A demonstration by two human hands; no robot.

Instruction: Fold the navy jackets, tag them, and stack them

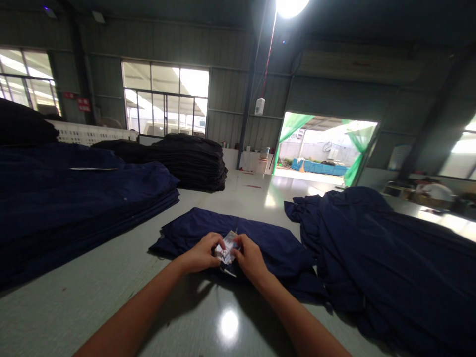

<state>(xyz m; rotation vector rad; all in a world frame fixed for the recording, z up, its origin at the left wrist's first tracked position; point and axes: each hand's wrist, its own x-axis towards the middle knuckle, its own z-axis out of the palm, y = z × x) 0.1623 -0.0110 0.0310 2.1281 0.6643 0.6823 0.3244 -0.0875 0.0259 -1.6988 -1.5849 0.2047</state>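
Observation:
Both hands meet over a folded navy garment (275, 243) that lies on a pale, shiny table (186, 327). Between them is a small white printed tag (228, 248). My left hand (204, 254) pinches its left side with thumb and fingers. On the other side, my right hand (250, 254) has its fingers closed on the tag's right edge. A second white strip shows just below the tag, partly in shadow. The print is too small to read.
A broad stack of navy garments (74, 198) fills the left side. Behind it stands a pile of black garments (189, 161) near a white crate (92, 131). Loose navy cloth (390, 263) is heaped at right. A white switch box (260, 106) hangs from a cord.

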